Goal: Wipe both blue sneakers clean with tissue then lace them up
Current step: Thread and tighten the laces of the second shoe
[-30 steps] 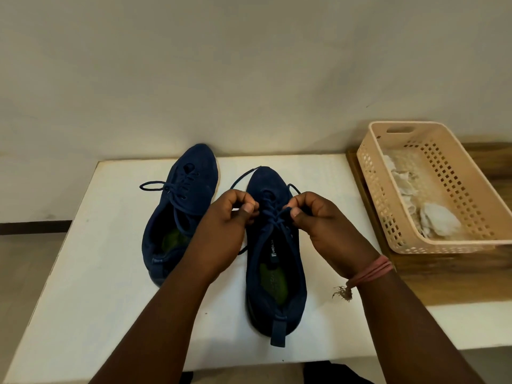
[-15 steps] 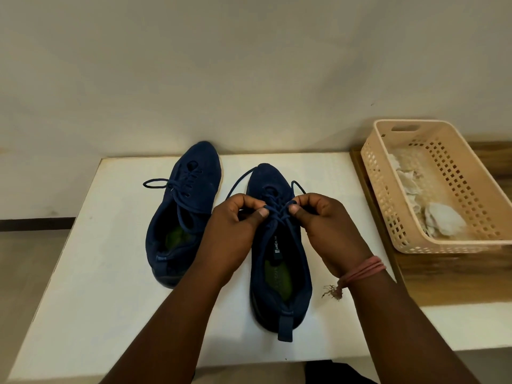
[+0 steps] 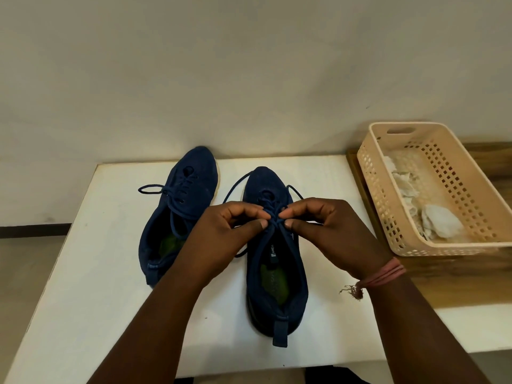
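Change: both hands sit slightly nearer than a second ago.
Left hand (image 3: 221,234): pinches lace (image 3: 273,218), fingers curled.
Right hand (image 3: 329,231): pinches same lace.
Right sneaker (image 3: 277,273): table (image 3: 83,273) centre; left sneaker (image 3: 180,206) beside it, further left.
Advice: I judge equal tension on both ends matters.

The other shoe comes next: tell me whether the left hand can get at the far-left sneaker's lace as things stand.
Probably yes. The left sneaker lies right beside the left hand with nothing between, its lace loose on the table. The hand must first release the lace it pinches.
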